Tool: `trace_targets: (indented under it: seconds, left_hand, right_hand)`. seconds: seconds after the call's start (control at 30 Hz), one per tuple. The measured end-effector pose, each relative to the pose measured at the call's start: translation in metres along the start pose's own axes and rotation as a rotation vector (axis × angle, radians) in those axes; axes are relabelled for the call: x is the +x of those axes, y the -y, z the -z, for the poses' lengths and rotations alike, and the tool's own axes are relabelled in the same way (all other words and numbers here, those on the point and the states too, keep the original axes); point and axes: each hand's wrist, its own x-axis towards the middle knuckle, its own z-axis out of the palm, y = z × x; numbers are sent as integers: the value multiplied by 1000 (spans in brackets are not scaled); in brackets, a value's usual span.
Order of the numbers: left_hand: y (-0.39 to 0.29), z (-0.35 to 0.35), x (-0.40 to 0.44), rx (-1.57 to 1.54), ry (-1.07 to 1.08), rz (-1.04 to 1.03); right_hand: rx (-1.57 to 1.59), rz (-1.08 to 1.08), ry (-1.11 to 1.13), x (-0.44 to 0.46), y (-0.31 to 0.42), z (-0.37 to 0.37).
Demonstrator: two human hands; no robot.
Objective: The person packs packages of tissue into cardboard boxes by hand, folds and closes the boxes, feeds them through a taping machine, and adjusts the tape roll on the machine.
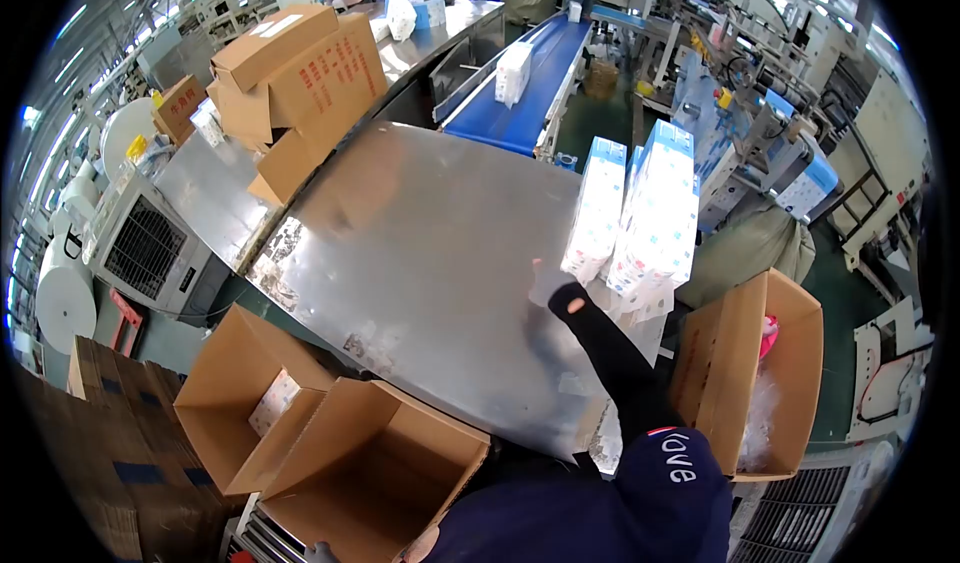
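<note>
My right hand (550,280), in a pale glove with a bare fingertip showing, is stretched out low over the metal table (430,233). It looks open with nothing in it, though its outline is faint against the metal. Just beyond it stand tall white tissue packs (655,213) with blue tops and small coloured prints, and another such pack (598,208) to their left. At the bottom edge a bit of my left hand (320,553), in a grey glove, is beside the near open carton (370,463). Its fingers are mostly cut off by the frame.
Another open carton (240,403) at left holds a printed pack. The carton (700,383) at right contains clear plastic and something pink. A blue conveyor belt (530,83) carries white packs towards the table's far edge. Stacked cartons (310,83) stand far left; flattened cardboard (120,453) lies near left.
</note>
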Motion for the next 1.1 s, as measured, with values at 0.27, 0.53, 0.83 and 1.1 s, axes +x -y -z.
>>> trace_targets:
  seconds: [0.27,0.53,0.83,1.1]
  left_hand:
    - [-8,-1,9,-269,53,30]
    - [-8,3,5,-125,64,-52]
    - [-13,-7,2,-600,96,179]
    - [-10,-5,-4,42,66,-227]
  right_hand:
    - [-61,-325,-72,-24,6,56]
    - [-64,44,-30,-16,6,74]
    - [40,-932,-174,-58,-57,274]
    - [93,-572,-392,-53,-102,319]
